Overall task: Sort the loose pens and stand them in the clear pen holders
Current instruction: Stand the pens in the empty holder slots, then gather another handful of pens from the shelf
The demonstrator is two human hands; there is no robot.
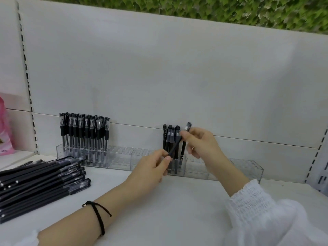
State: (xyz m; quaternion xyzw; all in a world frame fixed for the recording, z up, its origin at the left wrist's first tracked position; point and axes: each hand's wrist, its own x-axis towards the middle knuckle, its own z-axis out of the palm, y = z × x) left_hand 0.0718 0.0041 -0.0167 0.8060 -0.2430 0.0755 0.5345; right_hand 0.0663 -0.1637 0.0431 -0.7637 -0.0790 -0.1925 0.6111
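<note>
While the row of clear pen holders (124, 157) runs along the back of the white shelf (168, 210), most of what's on my feed is the stuff around it. There's a batch of clear-barrelled pens (85, 134) upright in the left end, a smaller bunch of standing black pens (171, 137) near the middle, and a heap of loose black pens (40, 178) lying flat on the shelf at the left. A pink bag (4, 128) peeks in at the far left, cut off by the frame, and the heap runs off that edge too. Both hands sit right in front of the middle bunch, so I can't tell which slots those pens are in. The left hand (152, 167) pinches the lower end of the held pen (175, 144) between thumb and forefinger, its other fingers curled under. The right hand (198, 144) pinches the cap end, wrist bent, with a white sleeve (257, 210) bunched at the forearm. That pen is tilted, cap up and to the right, just in front of the middle bunch and above the holders.
</note>
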